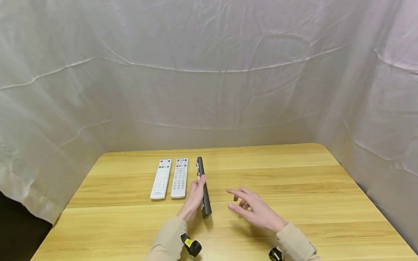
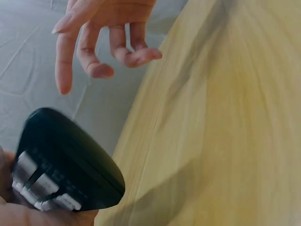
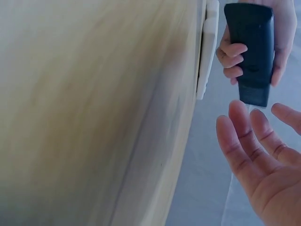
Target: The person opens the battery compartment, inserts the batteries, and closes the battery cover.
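My left hand (image 1: pixel 196 196) grips a black remote control (image 1: pixel 205 197) turned on its edge, its button side facing left. White buttons show on that remote (image 2: pixel 70 155) in the left wrist view, and its dark back (image 3: pixel 254 56) faces the right wrist camera with fingers wrapped around it. To the right, my right hand (image 1: pixel 253 209) hovers above the table, fingers loosely spread and holding nothing. Two white remote controls, one (image 1: pixel 161 179) further left and one (image 1: pixel 180 178) nearer the black one, lie side by side, buttons up.
The wooden table (image 1: pixel 291 173) has pale fabric curtains (image 1: pixel 206 97) around its back and sides. A small black camera is strapped to each wrist, one on the left (image 1: pixel 192 246) and one on the right (image 1: pixel 275 256). A dark gap (image 1: pixel 9 235) shows beyond the left curtain.
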`<state>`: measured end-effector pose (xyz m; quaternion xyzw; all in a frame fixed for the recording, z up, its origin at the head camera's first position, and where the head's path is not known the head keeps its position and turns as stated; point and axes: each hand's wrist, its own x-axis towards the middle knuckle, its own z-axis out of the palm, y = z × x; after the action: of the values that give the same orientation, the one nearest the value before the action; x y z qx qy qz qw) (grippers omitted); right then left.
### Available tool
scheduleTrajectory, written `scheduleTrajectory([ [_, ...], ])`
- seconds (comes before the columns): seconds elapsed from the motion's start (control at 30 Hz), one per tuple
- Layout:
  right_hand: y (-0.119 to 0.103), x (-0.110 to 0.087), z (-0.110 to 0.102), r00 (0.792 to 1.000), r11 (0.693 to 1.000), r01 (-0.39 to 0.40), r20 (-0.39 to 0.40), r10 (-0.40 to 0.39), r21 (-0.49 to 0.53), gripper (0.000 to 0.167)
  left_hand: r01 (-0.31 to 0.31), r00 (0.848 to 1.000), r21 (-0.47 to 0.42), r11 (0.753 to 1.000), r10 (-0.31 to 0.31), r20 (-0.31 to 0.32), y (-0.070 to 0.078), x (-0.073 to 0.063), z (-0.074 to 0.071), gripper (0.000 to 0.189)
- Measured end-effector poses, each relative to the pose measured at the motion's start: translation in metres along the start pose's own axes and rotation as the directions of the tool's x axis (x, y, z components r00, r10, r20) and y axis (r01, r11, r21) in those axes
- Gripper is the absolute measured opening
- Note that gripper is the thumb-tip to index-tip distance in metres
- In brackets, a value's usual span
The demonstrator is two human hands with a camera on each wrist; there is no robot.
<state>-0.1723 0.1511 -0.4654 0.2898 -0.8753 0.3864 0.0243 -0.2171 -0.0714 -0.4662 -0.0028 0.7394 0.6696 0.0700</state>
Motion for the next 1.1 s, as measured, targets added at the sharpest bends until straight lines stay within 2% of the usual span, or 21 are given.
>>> scheduleTrajectory([
  [0.17,0.0,-0.001,-0.001,1.0,1.0,-0.01,0.007,0.01,0.004,0.051,0.008,0.996,-0.023,1.0,-0.006,0.089,0.002,0.007,-0.005,0.065],
  [0.27,0.001,-0.002,-0.001,1.0,1.0,-0.018,0.011,0.018,0.001,0.051,0.007,0.994,-0.015,1.0,-0.005,0.107,0.001,0.012,-0.007,0.067],
  [0.33,0.001,-0.002,-0.001,1.0,1.0,-0.025,0.013,0.025,-0.002,0.051,-0.029,0.996,0.036,0.999,0.026,0.08,0.0,0.016,-0.008,0.061],
  [0.4,0.0,-0.002,-0.002,0.999,1.0,-0.028,0.014,0.028,-0.005,0.051,-0.083,0.996,0.14,0.987,0.082,0.018,-0.002,0.02,-0.008,0.054],
  [0.47,0.0,-0.002,-0.002,0.999,0.999,-0.031,0.017,0.031,-0.013,0.051,-0.149,0.983,0.295,0.944,0.173,-0.057,-0.003,0.023,-0.009,0.048],
  [0.53,0.0,-0.002,-0.003,0.999,0.999,-0.032,0.022,0.032,-0.017,0.051,-0.181,0.96,0.435,0.882,0.255,-0.118,-0.005,0.026,-0.009,0.044],
  [0.6,0.0,-0.003,-0.003,0.999,0.999,-0.03,0.029,0.031,-0.02,0.051,-0.205,0.934,0.525,0.826,0.325,-0.147,-0.007,0.029,-0.009,0.04],
  [0.63,0.0,-0.003,-0.003,0.999,0.999,-0.032,0.034,0.033,-0.02,0.051,-0.211,0.926,0.561,0.801,0.348,-0.149,-0.009,0.031,-0.009,0.038],
  [0.7,0.001,-0.003,-0.003,0.998,0.999,-0.035,0.042,0.036,-0.017,0.051,-0.217,0.918,0.599,0.771,0.37,-0.144,-0.01,0.033,-0.007,0.035],
  [0.83,0.001,-0.003,-0.004,0.998,0.999,-0.043,0.05,0.044,-0.019,0.052,-0.209,0.908,0.678,0.705,0.397,-0.133,-0.011,0.039,-0.004,0.031],
  [0.93,0.001,-0.003,-0.004,0.997,0.999,-0.048,0.053,0.049,-0.022,0.052,-0.19,0.906,0.716,0.671,0.402,-0.136,-0.012,0.043,-0.001,0.029],
  [1.1,0.001,-0.004,-0.005,0.997,0.999,-0.049,0.063,0.049,-0.014,0.053,-0.16,0.904,0.741,0.653,0.398,-0.156,-0.013,0.047,0.002,0.022],
])
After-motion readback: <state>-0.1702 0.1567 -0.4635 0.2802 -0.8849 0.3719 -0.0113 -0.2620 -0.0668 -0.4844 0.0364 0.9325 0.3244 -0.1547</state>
